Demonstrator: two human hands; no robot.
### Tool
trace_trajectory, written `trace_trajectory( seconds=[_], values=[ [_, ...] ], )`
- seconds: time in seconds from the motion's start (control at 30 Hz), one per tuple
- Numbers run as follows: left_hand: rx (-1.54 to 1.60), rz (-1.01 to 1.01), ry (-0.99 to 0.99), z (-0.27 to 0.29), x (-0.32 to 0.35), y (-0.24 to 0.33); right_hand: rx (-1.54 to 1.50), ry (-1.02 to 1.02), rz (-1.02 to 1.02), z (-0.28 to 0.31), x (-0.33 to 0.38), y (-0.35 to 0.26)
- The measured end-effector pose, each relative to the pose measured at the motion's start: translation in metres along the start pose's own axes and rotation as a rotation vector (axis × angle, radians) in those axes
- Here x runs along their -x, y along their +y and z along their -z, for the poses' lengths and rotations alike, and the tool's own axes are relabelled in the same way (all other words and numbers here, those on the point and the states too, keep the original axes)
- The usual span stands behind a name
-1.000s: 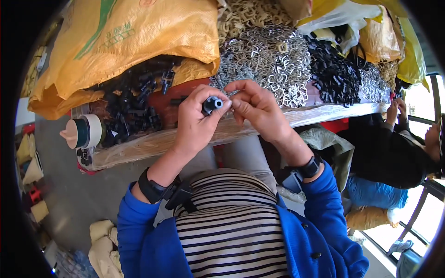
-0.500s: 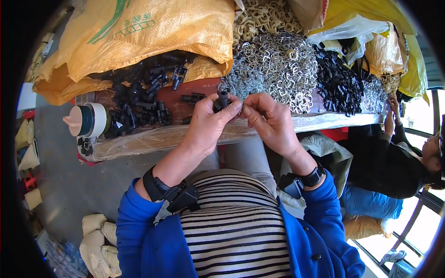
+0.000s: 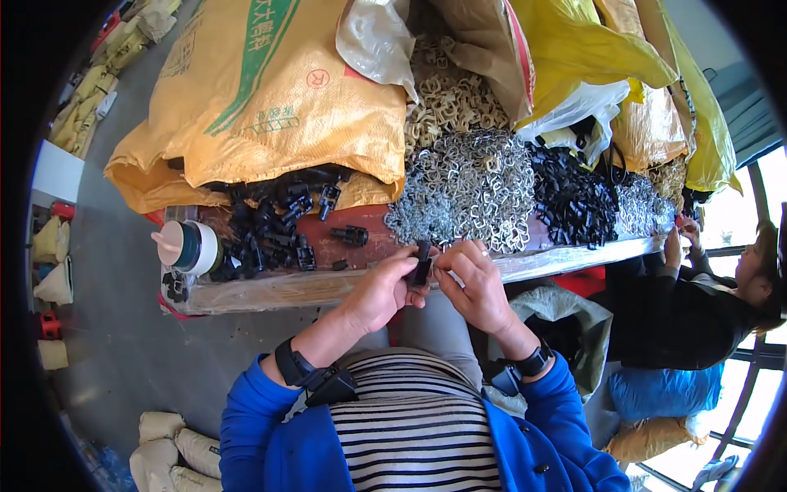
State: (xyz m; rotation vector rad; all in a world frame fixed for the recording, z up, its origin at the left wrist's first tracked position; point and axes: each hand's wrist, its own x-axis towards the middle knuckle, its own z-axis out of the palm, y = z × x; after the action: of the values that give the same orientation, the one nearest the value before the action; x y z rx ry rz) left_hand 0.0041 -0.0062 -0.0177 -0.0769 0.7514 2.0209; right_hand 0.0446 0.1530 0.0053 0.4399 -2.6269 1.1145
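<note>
My left hand (image 3: 381,293) is closed around a black plastic fitting (image 3: 423,261), held upright just off the front edge of the table. Beside it my right hand (image 3: 477,289) has thumb and forefinger pinched together near the fitting; anything between those fingertips is too small to make out. A similar black fitting (image 3: 350,236) lies alone on the reddish tabletop. To its left is a loose pile of black fittings (image 3: 270,234), partly under the mouth of an orange woven sack (image 3: 287,123).
Heaps of small silver metal pieces (image 3: 500,193), beige clips (image 3: 459,107) and black pieces (image 3: 574,201) cover the table's middle and right. A round container with a pink top (image 3: 197,248) stands at the left corner. Another person (image 3: 689,307) works at the right.
The view has shifted, so the table sits lower in the picture. The fitting has turned in my left hand and shows more of its length. My right hand stays pinched beside it.
</note>
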Motion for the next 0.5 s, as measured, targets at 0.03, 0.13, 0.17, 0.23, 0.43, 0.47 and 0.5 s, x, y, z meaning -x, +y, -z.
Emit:
trace_trajectory(
  seconds=[0.03,0.13,0.17,0.23,0.43,0.47,0.5],
  values=[
    [-0.050,0.002,0.027,0.001,-0.001,-0.001,0.035,-0.001,0.012,0.001,0.001,-0.001],
    [-0.142,0.005,0.079,0.003,-0.004,-0.003,0.099,-0.008,0.020,0.001,0.001,0.000],
    [-0.187,-0.002,0.101,0.004,-0.005,-0.003,0.113,0.010,0.048,-0.001,-0.001,0.000],
    [-0.229,-0.004,0.121,0.005,-0.007,-0.005,0.144,0.046,0.109,-0.002,-0.005,0.000],
    [-0.328,0.015,0.043,0.012,-0.007,-0.013,0.139,-0.039,0.097,-0.003,-0.003,0.003],
    [-0.340,0.024,0.040,0.011,-0.006,-0.014,0.129,-0.056,0.080,-0.003,-0.003,0.003],
    [-0.341,0.025,0.040,0.011,-0.005,-0.014,0.120,-0.071,0.063,-0.003,-0.002,0.003]
  ],
)
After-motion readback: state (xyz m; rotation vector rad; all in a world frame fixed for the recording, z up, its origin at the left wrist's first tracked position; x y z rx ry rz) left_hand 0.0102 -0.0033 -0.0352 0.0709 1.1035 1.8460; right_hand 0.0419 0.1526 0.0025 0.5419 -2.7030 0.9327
